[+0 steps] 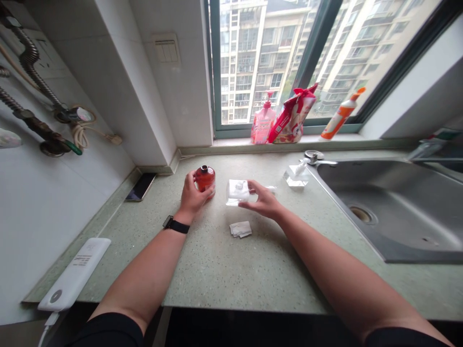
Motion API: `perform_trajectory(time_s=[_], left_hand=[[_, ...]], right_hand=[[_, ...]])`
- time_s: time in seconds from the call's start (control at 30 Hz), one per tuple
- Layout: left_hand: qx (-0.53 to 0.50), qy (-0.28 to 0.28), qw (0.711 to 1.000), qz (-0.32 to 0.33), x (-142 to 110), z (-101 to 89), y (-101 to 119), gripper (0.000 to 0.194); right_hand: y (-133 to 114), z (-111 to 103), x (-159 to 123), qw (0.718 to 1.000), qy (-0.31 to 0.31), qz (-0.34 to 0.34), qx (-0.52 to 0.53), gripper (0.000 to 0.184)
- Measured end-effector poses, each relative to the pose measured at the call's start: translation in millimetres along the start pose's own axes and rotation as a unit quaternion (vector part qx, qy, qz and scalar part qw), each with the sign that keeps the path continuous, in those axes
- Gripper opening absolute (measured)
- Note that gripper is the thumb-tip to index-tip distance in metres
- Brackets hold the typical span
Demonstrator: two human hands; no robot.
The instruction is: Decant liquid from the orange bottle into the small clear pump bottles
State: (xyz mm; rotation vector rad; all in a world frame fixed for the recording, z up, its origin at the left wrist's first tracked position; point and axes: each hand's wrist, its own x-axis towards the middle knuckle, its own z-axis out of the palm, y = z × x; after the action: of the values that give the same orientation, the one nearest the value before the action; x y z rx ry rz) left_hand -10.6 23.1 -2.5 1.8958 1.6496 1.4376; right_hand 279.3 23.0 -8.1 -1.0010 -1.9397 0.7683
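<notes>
Upright on the counter stands a red-brown bottle (205, 180) with a dark open neck, and my left hand (193, 193) is wrapped round it. A clear square container (238, 193) with a small round opening on top is gripped from its right side by my right hand (263, 201). In front of it lies a folded white tissue (240, 229). Partly hidden behind my right hand is a small clear object (270, 190) whose kind I cannot make out. Near the sink is a clear angular container (296, 177) with a white top piece.
A steel sink (383, 202) takes up the right side. A phone (141, 187) and a white power bank (75, 274) with a cable lie on the left. Along the windowsill are a pink pump bottle (263, 123), a red bag (293, 118) and an orange-and-white bottle (340, 117).
</notes>
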Motion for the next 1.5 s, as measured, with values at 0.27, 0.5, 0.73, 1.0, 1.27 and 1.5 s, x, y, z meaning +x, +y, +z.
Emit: perform_trajectory(time_s=[0.27, 0.5, 0.73, 1.0, 1.27, 1.5], left_hand=[[0.09, -0.028, 0.987, 0.129, -10.2, -5.9, 25.1, 0.076], [0.121, -0.059, 0.978, 0.157, -17.6, -5.4, 37.5, 0.075], [0.169, -0.056, 0.966, 0.189, -19.4, -5.8, 43.4, 0.071], [0.21, -0.058, 0.956, 0.199, -21.1, -8.2, 50.5, 0.069], [0.225, -0.079, 0.951, 0.196, -21.1, -7.4, 52.4, 0.07], [0.231, -0.082, 0.95, 0.195, -22.2, -8.3, 54.4, 0.072]], right_hand=[[-0.2, -17.1, 4.4, 0.988, 0.148, -0.001, -0.049, 0.068], [10.3, -27.4, 4.4, 0.975, 0.197, -0.018, -0.106, 0.076], [16.7, -29.3, 5.7, 0.955, 0.224, -0.092, -0.172, 0.075], [7.1, -30.3, 1.9, 0.937, 0.204, -0.121, -0.255, 0.071], [3.8, -30.5, 0.1, 0.93, 0.173, -0.121, -0.3, 0.072], [1.1, -30.2, -1.3, 0.921, 0.169, -0.134, -0.324, 0.071]])
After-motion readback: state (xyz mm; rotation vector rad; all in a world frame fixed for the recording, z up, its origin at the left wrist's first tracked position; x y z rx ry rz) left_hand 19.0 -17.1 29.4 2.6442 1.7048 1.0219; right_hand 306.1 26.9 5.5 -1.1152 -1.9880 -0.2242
